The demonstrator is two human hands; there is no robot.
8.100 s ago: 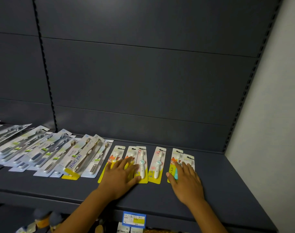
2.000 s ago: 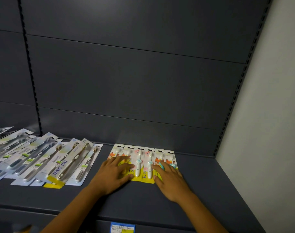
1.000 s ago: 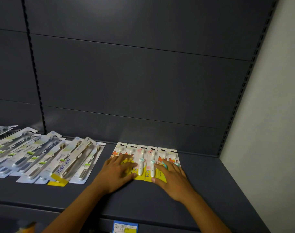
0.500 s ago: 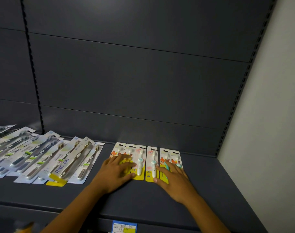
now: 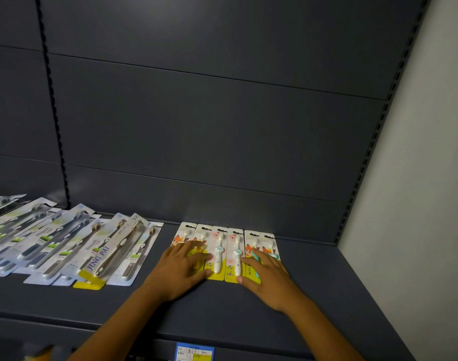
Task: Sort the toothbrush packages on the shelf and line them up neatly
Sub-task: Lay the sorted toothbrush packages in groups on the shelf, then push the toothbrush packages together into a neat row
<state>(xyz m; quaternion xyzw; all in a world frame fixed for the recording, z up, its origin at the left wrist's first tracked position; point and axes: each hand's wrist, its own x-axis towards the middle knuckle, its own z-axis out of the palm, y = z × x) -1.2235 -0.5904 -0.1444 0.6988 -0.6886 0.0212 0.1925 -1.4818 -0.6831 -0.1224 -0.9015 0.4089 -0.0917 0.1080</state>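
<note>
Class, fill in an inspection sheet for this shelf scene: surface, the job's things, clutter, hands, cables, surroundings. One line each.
Surface: dark grey shelf, flat, bare at its right end.
Job's things: six small yellow toothbrush packages lie side by side in a row; a slim gap splits off the right two.
Clutter: larger toothbrush packages lie overlapping and slanted at left; one reads JING PAI.
Hands: left hand rests flat on the row's left packages; right hand rests flat on the right ones.
Cables: nothing seen.
Surroundings: grey back panel, pale wall at right, price label on the shelf edge.
</note>
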